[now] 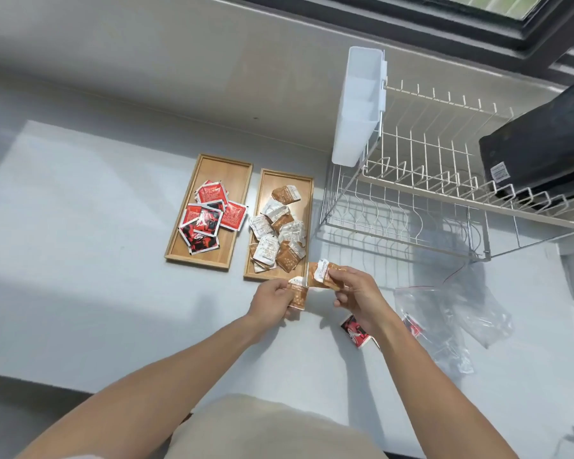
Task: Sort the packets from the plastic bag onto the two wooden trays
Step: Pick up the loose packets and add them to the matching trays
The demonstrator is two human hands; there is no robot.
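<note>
Two wooden trays lie side by side on the white counter. The left tray (212, 167) holds several red and black packets (206, 220). The right tray (307, 193) holds several brown and white packets (279, 233). Just in front of the right tray, my left hand (272, 301) grips a brown packet (298, 294), and my right hand (358, 293) grips another brown and white packet (323, 274). The two packets touch or are joined. A clear plastic bag (458, 319) lies crumpled at the right. A red and black packet (353, 329) lies on the counter under my right wrist; another red packet (413, 327) lies by the bag.
A white wire dish rack (428, 193) stands to the right of the trays, with a white plastic holder (358, 104) on its left end and a black object (544, 150) on its right. A window frame runs along the back wall.
</note>
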